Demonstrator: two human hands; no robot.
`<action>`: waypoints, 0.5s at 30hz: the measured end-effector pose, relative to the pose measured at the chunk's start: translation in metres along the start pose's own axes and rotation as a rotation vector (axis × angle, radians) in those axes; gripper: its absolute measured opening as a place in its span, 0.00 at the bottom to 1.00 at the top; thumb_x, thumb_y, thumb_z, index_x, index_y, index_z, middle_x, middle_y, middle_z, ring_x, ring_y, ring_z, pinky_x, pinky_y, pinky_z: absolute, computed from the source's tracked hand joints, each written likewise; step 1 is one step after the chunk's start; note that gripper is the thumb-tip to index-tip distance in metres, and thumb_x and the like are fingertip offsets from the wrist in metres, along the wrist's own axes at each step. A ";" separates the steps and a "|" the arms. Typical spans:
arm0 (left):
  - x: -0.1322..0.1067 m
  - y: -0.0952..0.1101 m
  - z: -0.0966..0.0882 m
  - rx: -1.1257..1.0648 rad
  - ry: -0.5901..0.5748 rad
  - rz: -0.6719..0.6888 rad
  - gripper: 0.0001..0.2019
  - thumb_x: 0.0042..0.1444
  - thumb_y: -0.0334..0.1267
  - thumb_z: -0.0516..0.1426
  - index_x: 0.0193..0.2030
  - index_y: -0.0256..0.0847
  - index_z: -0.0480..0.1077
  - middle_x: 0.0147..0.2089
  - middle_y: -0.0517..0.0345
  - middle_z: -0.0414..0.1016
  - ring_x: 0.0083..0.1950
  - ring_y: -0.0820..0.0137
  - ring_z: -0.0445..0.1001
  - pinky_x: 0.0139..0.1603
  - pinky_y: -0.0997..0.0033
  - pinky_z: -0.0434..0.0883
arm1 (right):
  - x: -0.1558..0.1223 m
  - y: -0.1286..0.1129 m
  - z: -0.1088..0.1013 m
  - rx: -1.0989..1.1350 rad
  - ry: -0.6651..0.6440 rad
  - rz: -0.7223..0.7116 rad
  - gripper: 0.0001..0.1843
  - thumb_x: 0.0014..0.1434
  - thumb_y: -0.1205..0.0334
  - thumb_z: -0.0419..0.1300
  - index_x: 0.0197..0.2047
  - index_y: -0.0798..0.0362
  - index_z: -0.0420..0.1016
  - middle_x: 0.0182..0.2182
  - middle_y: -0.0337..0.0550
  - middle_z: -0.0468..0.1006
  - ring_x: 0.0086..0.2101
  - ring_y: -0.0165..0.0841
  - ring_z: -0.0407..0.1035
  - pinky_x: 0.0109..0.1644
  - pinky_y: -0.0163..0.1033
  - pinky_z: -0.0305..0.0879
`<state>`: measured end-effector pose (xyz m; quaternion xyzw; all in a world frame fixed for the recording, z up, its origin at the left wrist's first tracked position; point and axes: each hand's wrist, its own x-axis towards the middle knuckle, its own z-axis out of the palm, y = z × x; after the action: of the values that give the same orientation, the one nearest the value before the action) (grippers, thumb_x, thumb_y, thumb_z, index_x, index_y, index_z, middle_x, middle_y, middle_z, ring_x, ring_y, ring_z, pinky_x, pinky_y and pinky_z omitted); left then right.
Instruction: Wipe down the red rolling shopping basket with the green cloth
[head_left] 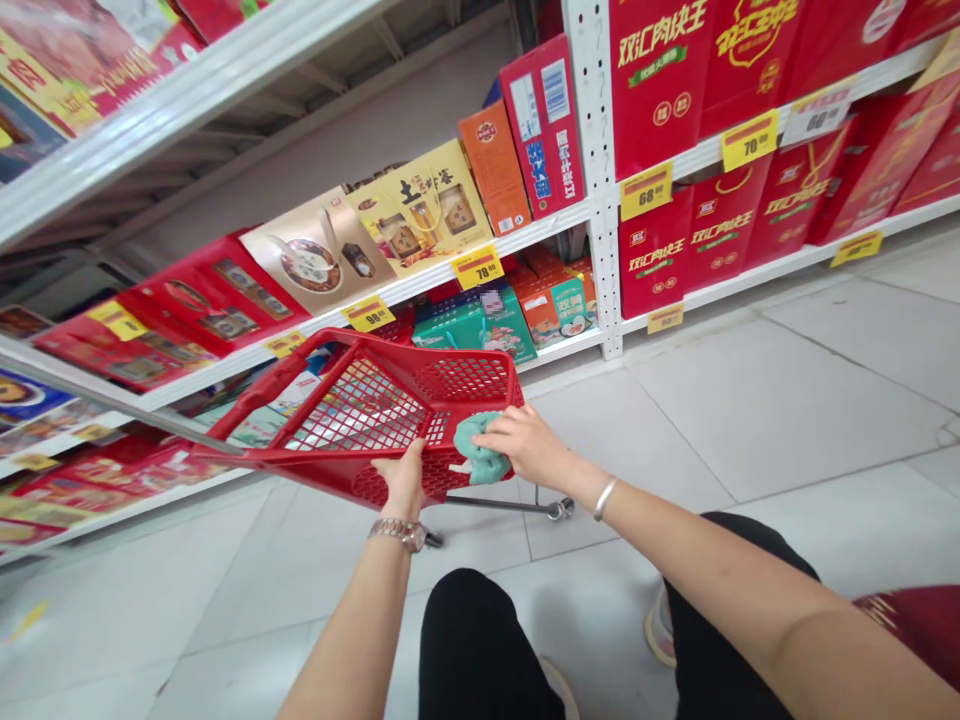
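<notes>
A red plastic mesh shopping basket (pixel 450 358) tilts in front of me, with a long metal pole running off to the left. My left hand (pixel 401 478), with a metal wristwatch on its wrist, grips the basket's near edge from below. My right hand (pixel 527 445), wearing a silver bangle, presses a crumpled teal cloth (pixel 480 450) against the basket's mesh wall near the rim. The cloth sits between my hands, partly under my right fingers. The basket's inside shows only through its mesh.
Low white metal shelves (pixel 596 180) stacked with red gift boxes (pixel 660 90) and yellow price tags run along the left and back. A metal wheeled base (pixel 555 508) shows under the basket. My black-trousered legs stand on pale floor tiles (pixel 787 400).
</notes>
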<state>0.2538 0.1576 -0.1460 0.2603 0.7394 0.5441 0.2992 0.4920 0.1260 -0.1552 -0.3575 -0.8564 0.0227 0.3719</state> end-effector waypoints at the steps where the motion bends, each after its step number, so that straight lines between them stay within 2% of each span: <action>1: -0.001 0.002 -0.004 0.000 -0.008 -0.015 0.40 0.49 0.37 0.69 0.65 0.42 0.54 0.51 0.47 0.76 0.44 0.63 0.80 0.41 0.61 0.81 | 0.001 -0.002 0.003 -0.002 -0.018 -0.005 0.23 0.65 0.75 0.61 0.58 0.43 0.80 0.47 0.43 0.83 0.44 0.37 0.65 0.44 0.44 0.51; 5: -0.004 0.009 -0.027 0.003 -0.073 -0.052 0.34 0.51 0.37 0.67 0.62 0.44 0.56 0.46 0.52 0.75 0.36 0.64 0.79 0.36 0.58 0.81 | 0.002 0.003 0.003 -0.014 -0.063 0.025 0.22 0.66 0.74 0.60 0.58 0.43 0.80 0.47 0.44 0.83 0.44 0.38 0.64 0.45 0.44 0.50; 8: -0.009 0.013 -0.046 0.016 -0.123 -0.057 0.29 0.51 0.36 0.66 0.56 0.47 0.58 0.43 0.56 0.74 0.34 0.68 0.78 0.36 0.59 0.80 | 0.003 0.013 -0.002 -0.029 -0.090 0.072 0.22 0.67 0.74 0.58 0.59 0.43 0.79 0.49 0.45 0.82 0.46 0.39 0.64 0.45 0.44 0.49; 12: -0.015 0.016 -0.075 0.054 -0.191 -0.057 0.22 0.49 0.35 0.66 0.46 0.48 0.59 0.41 0.59 0.75 0.35 0.69 0.77 0.37 0.62 0.80 | 0.002 0.028 -0.010 -0.076 -0.113 0.196 0.23 0.69 0.72 0.55 0.60 0.41 0.79 0.50 0.46 0.82 0.46 0.40 0.63 0.45 0.45 0.48; 15: -0.014 0.018 -0.098 0.104 -0.224 -0.046 0.22 0.45 0.35 0.66 0.44 0.49 0.61 0.43 0.61 0.76 0.37 0.69 0.77 0.38 0.63 0.78 | -0.003 0.042 -0.016 -0.131 -0.093 0.288 0.23 0.69 0.71 0.54 0.59 0.40 0.80 0.48 0.47 0.82 0.46 0.41 0.63 0.44 0.45 0.48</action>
<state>0.1937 0.0892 -0.1041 0.3175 0.7344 0.4652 0.3786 0.5287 0.1519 -0.1582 -0.4985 -0.8123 0.0363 0.3006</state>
